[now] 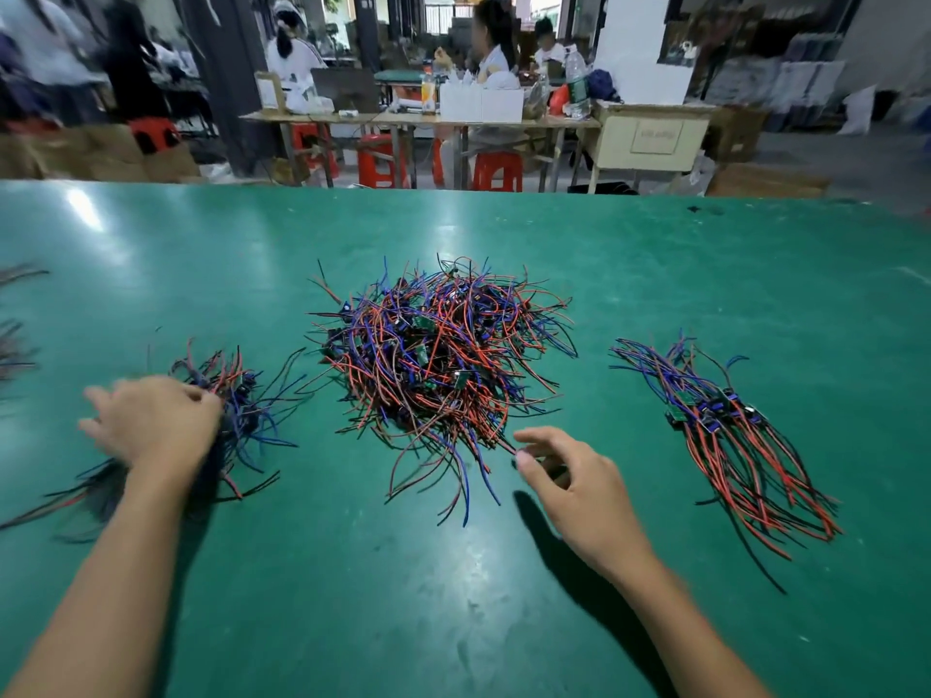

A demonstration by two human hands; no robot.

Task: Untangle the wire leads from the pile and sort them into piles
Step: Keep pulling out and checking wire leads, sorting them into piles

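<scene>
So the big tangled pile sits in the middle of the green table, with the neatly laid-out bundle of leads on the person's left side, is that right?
Not quite: the head view shows the tangled pile in the middle of the green table, but the neatly laid-out bundle of leads lies on the person's right side, beyond the right hand.

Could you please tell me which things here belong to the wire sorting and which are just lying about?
Job: tangled pile; left pile under left hand; sorted right pile; right hand; green table.
Lying about: red stools; bottle; white boxes.
</scene>
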